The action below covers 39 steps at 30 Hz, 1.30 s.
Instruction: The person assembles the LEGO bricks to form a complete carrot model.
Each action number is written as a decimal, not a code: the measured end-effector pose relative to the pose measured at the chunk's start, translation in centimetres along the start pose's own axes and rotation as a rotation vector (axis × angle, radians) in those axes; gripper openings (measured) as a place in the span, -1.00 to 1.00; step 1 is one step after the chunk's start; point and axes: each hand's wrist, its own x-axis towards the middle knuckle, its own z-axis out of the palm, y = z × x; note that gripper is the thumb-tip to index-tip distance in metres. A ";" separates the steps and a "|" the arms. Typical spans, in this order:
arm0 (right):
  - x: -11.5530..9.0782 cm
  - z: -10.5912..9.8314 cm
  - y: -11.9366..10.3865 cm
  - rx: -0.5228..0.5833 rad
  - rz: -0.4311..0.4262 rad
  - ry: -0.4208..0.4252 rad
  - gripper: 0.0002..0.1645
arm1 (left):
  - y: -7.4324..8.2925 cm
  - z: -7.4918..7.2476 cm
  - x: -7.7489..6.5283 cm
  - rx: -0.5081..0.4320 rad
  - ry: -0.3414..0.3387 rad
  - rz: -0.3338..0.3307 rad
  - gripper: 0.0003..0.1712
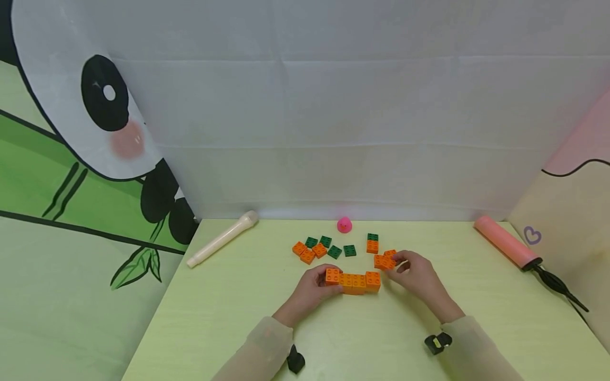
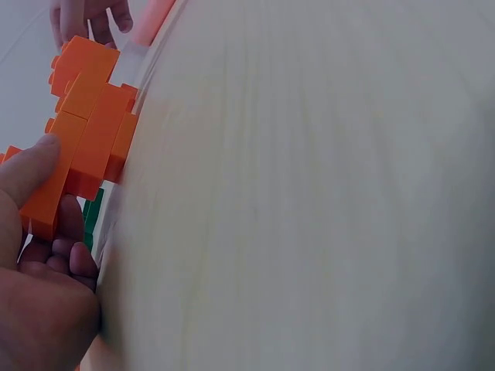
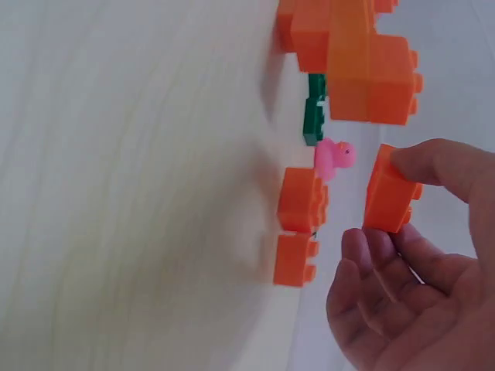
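My left hand (image 1: 312,288) grips the left end of a joined row of orange building bricks (image 1: 352,283), thumb on the near side. The row carries a raised brick at each end. In the left wrist view the thumb presses the orange build (image 2: 89,135) and the fingers curl beneath it. To the right of the row, my right hand (image 1: 416,275) pinches a single orange brick (image 3: 390,189) between thumb and fingers. That brick hangs apart from the row. Two loose orange bricks (image 3: 298,199) lie on the table beyond it in the right wrist view.
Several loose orange bricks (image 1: 307,256) and green bricks (image 1: 335,252) lie behind the left hand. A green brick (image 1: 373,237) lies farther right. A pink duck (image 1: 344,225) sits at the back. A pale stick (image 1: 224,238) lies left, a pink pump (image 1: 507,241) right.
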 end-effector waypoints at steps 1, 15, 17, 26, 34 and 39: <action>0.0 0.0 -0.3 0.013 -0.018 0.006 -0.46 | 0.0 0.0 0.0 -0.003 -0.001 0.000 -0.62; 0.1 2.9 -3.9 0.080 -0.278 -0.061 -0.61 | -0.4 -0.1 0.2 -0.001 -0.004 0.020 -0.61; 0.1 3.4 -4.3 0.070 -0.294 -0.086 -0.62 | -0.5 -0.1 0.2 -0.003 -0.005 0.022 -0.61; 0.1 4.9 -4.8 -0.001 -0.349 -0.125 -0.59 | -0.6 0.0 0.4 -0.025 -0.016 0.036 -0.60; 0.1 5.2 -5.0 -0.017 -0.356 -0.128 -0.59 | -0.6 0.1 0.4 -0.027 -0.021 0.047 -0.62; 0.1 5.1 -5.2 -0.051 -0.348 -0.135 -0.61 | -0.5 0.1 0.3 -0.025 -0.022 0.057 -0.63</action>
